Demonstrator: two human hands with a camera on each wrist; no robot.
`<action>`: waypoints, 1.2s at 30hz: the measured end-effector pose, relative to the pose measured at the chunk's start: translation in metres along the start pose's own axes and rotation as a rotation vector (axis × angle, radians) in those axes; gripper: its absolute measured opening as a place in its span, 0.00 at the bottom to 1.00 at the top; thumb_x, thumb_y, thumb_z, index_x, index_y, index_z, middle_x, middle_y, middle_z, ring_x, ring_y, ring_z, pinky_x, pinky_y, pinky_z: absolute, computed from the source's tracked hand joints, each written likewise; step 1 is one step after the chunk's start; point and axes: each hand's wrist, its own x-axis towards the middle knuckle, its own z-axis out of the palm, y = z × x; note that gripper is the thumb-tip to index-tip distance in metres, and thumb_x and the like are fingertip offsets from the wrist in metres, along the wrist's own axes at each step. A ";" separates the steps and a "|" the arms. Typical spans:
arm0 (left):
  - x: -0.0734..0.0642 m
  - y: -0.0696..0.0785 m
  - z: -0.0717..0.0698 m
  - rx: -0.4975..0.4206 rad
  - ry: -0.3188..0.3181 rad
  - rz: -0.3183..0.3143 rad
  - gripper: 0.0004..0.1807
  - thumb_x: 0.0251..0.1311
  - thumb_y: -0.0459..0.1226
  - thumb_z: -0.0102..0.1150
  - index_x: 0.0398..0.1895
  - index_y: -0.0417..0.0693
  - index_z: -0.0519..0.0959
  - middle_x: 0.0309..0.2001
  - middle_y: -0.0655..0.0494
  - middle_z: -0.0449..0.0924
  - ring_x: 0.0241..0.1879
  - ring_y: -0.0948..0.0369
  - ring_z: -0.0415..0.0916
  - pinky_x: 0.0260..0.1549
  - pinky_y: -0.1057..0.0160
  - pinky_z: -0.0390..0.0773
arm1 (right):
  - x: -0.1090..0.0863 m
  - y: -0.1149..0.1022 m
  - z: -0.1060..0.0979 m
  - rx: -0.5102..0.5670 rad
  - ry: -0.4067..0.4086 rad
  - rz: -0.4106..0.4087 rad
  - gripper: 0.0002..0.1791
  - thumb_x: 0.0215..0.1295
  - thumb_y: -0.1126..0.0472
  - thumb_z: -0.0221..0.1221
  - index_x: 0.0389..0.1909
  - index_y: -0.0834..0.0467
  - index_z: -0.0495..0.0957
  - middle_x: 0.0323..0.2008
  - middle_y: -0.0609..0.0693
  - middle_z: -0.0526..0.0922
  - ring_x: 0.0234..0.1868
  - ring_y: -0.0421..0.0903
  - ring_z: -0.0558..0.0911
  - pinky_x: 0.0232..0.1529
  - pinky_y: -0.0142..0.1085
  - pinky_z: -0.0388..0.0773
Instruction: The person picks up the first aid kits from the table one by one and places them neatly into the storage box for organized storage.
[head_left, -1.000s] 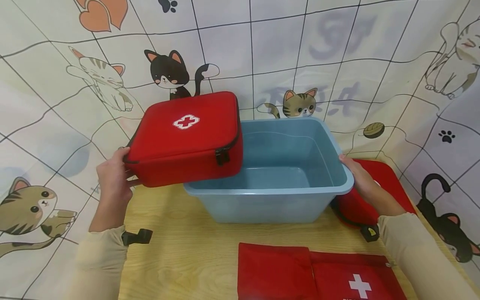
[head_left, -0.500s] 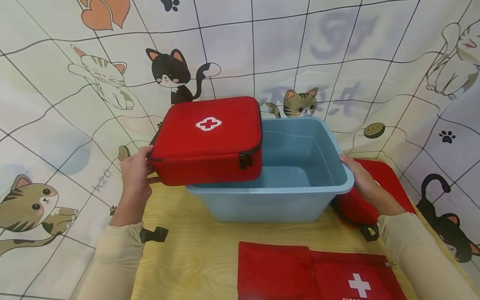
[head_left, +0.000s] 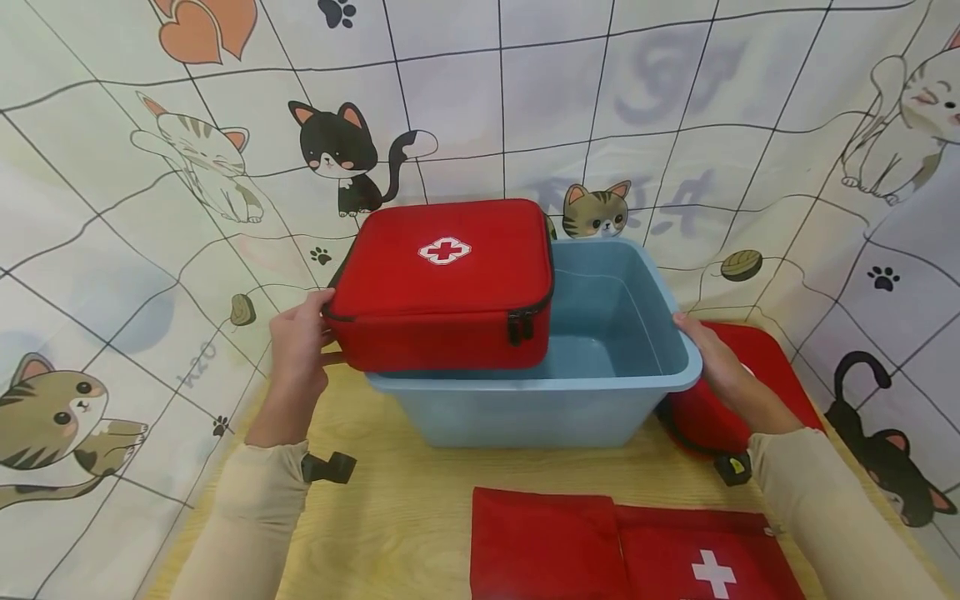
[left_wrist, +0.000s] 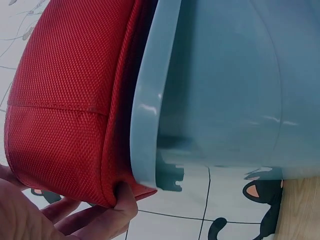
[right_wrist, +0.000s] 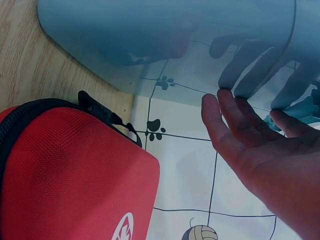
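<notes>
Case (head_left: 450, 292) is held at its left end by left grip (head_left: 298, 350), long axis rightward over tub (head_left: 525, 417), whose right side is touched by straight-fingered right grip (head_left: 722, 367).

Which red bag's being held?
The boxy red fabric case in the left hand, partly over the light-blue plastic tub; the red case at its right and the flat red fabric pouches lie unheld.
</notes>
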 end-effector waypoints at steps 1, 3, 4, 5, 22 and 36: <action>-0.001 0.000 0.002 0.002 0.000 0.000 0.14 0.66 0.47 0.57 0.29 0.48 0.81 0.23 0.58 0.84 0.24 0.60 0.81 0.22 0.57 0.84 | 0.000 0.000 0.000 0.002 0.001 0.002 0.42 0.76 0.37 0.31 0.79 0.60 0.39 0.73 0.69 0.52 0.68 0.68 0.57 0.65 0.70 0.52; -0.001 -0.001 0.005 0.006 0.003 0.000 0.14 0.65 0.47 0.57 0.30 0.47 0.81 0.23 0.58 0.84 0.23 0.60 0.81 0.22 0.58 0.84 | -0.001 -0.001 0.001 0.001 0.000 0.005 0.42 0.76 0.37 0.32 0.79 0.60 0.38 0.74 0.69 0.52 0.68 0.69 0.56 0.65 0.71 0.52; -0.002 -0.001 0.006 0.004 0.005 -0.002 0.14 0.65 0.47 0.57 0.30 0.47 0.81 0.22 0.58 0.83 0.23 0.60 0.81 0.22 0.57 0.84 | -0.001 -0.001 0.001 0.002 0.000 0.006 0.42 0.76 0.37 0.32 0.79 0.60 0.38 0.74 0.69 0.51 0.68 0.69 0.56 0.65 0.71 0.52; -0.002 -0.001 0.008 0.006 0.006 -0.003 0.14 0.65 0.47 0.57 0.30 0.46 0.81 0.22 0.58 0.83 0.23 0.60 0.80 0.22 0.57 0.84 | -0.001 -0.001 0.001 0.001 0.000 0.006 0.42 0.76 0.37 0.31 0.79 0.60 0.38 0.73 0.69 0.51 0.68 0.69 0.56 0.65 0.71 0.52; -0.004 -0.002 0.032 0.128 -0.052 0.000 0.16 0.66 0.49 0.55 0.36 0.44 0.79 0.25 0.58 0.80 0.28 0.59 0.79 0.26 0.60 0.82 | -0.001 0.000 0.000 0.008 -0.002 0.003 0.42 0.77 0.38 0.32 0.79 0.61 0.38 0.74 0.69 0.50 0.69 0.69 0.54 0.65 0.71 0.50; 0.001 -0.009 0.041 0.181 -0.081 0.050 0.20 0.73 0.39 0.43 0.59 0.41 0.79 0.51 0.41 0.81 0.38 0.54 0.81 0.28 0.59 0.84 | 0.000 -0.001 0.002 0.002 -0.001 -0.022 0.41 0.77 0.38 0.32 0.79 0.60 0.41 0.72 0.69 0.53 0.67 0.67 0.57 0.65 0.71 0.51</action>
